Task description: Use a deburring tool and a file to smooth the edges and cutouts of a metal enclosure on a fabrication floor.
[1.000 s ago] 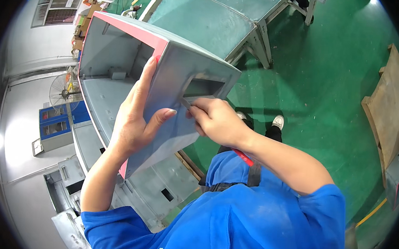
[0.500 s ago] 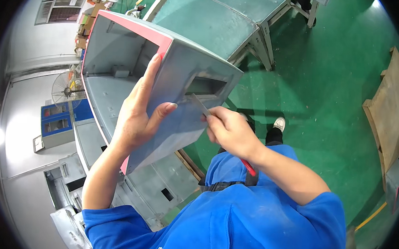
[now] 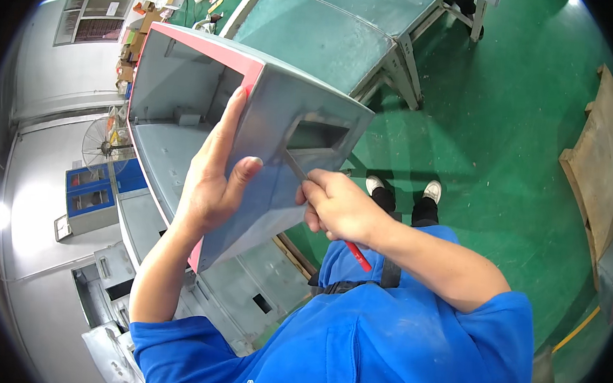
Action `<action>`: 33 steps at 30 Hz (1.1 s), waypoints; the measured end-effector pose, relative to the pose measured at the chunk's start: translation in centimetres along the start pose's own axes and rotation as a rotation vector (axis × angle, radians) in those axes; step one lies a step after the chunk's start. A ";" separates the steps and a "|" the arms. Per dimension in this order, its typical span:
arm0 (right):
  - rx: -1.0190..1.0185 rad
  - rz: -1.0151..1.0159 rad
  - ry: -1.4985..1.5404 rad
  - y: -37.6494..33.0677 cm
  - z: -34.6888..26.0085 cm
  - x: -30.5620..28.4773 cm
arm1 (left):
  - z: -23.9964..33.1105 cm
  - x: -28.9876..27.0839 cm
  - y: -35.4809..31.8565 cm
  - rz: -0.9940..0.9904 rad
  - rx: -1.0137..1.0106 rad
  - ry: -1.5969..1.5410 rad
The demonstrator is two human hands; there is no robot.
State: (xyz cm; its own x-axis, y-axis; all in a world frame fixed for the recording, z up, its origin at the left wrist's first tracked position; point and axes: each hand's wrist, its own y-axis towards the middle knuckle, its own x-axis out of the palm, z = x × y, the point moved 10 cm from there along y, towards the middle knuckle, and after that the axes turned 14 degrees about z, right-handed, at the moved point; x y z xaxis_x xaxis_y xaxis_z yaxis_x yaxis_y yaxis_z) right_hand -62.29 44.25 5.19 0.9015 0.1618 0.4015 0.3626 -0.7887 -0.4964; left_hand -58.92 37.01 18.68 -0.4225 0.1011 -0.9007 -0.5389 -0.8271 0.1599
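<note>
A grey metal cabinet with a pink-red front rim stands tilted before me. Its near side has a rectangular cutout. My left hand lies along the cabinet's front edge, fingers stretched out and thumb spread, palm against the metal. In my right hand is a file with a narrow metal blade and a red handle. Its blade tip touches the lower left corner of the cutout, while the handle points back toward my body. My right fingers are wrapped round the middle of the file and hide that part.
Beyond the cabinet stands a green-topped workbench. Grey metal panels lie below on the left, near a fan and a blue-and-grey cabinet. A wooden pallet leans at the right over the green floor.
My right hand has shifted slightly left and down with the file, and more of the red handle shows. My left hand stays on the cabinet edge.
</note>
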 end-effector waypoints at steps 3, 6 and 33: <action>-0.003 -0.006 0.045 -0.6 -0.3 -0.1 | -0.4 0.0 -0.5 -0.001 -0.026 0.005; -0.022 0.005 0.020 -0.3 -0.7 -0.1 | -0.1 -0.1 0.0 -0.002 -0.029 0.008; 0.045 -0.084 -0.087 0.1 -1.1 -1.6 | -0.3 0.1 -0.2 -0.018 -0.042 -0.034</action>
State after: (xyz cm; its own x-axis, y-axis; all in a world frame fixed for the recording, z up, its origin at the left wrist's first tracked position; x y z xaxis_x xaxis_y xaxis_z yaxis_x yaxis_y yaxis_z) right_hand -63.95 43.24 5.29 0.8838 0.2789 0.3756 0.4464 -0.7429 -0.4988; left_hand -58.63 37.03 18.46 -0.4375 0.1342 -0.8891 -0.5159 -0.8473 0.1260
